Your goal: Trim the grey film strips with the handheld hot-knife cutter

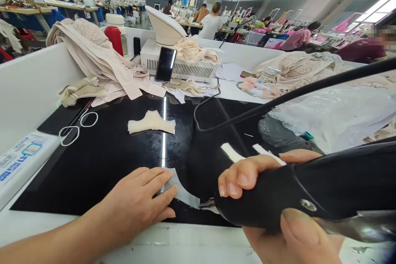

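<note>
My left hand lies flat with its fingers stretched out. Its fingertips press a curved, greyish translucent piece onto the black work surface. My right hand is wrapped around a thick black corded hand tool, with fingers above and the thumb along the near side. The tool's narrow metal tip meets the right end of the greyish piece. Farther back lies a cream pad with a raised middle. Behind my right fingers are two white strips, partly hidden by the hand.
White-handled scissors lie at the left, near a white box. Beige fabric pieces are heaped at the back left. A phone leans before a white machine. A black cable crosses the right side above plastic bags.
</note>
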`<act>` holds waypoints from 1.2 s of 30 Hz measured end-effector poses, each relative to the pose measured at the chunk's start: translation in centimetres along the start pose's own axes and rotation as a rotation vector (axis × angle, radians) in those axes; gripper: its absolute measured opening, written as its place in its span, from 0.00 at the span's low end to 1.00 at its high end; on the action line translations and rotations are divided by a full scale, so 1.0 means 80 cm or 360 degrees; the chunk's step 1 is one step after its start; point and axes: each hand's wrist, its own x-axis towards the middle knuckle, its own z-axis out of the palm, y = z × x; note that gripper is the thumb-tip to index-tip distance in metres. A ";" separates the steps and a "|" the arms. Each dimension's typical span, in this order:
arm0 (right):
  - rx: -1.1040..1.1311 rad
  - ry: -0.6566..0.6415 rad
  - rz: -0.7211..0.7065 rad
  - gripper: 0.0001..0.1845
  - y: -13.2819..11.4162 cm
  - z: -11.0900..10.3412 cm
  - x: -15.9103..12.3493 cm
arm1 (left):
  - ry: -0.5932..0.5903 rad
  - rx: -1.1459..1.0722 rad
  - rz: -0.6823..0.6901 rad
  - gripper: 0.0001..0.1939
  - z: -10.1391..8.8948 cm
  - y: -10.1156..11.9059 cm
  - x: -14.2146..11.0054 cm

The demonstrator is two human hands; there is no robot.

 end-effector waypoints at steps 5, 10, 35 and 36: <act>0.0104 0.0003 0.0037 0.20 -0.001 0.003 0.003 | -0.0037 -0.0171 -0.0017 0.17 -0.006 -0.005 0.002; 0.0046 -0.0055 0.0032 0.29 -0.009 0.012 0.010 | 0.0009 -0.0578 -0.0280 0.15 -0.025 -0.015 0.008; 0.0332 -0.0099 -0.0135 0.17 0.045 0.104 0.029 | -0.0180 -0.0642 -0.0747 0.03 -0.039 -0.039 -0.040; 0.0347 -0.0105 -0.0107 0.16 0.047 0.106 0.028 | -0.0170 -0.0652 -0.0741 0.04 -0.038 -0.039 -0.041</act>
